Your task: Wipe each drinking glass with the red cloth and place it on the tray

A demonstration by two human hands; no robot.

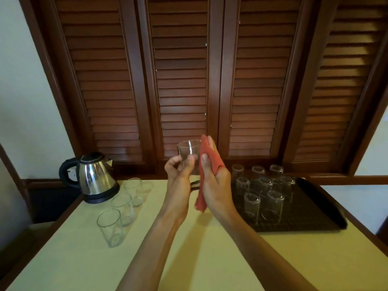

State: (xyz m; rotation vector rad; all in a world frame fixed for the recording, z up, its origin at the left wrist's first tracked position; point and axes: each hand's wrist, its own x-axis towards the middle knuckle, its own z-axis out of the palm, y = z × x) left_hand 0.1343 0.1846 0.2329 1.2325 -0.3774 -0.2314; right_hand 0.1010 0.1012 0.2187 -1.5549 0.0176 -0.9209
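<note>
My left hand (178, 175) grips a clear drinking glass (189, 151) held up above the table, mouth upward. My right hand (213, 177) holds the red cloth (204, 162) against the glass's right side, thumb over the cloth; the cloth's tail hangs below my palm. Three upright glasses (110, 226) stand in a row on the table's left. On the right lies a dark tray (315, 217) carrying several glasses (273, 204) turned upside down.
A steel electric kettle (92, 177) with a black handle stands at the back left of the cream table (210, 259). Dark wooden louvred shutters (182, 80) rise behind the table. The table's wooden edge runs along the right, past the tray.
</note>
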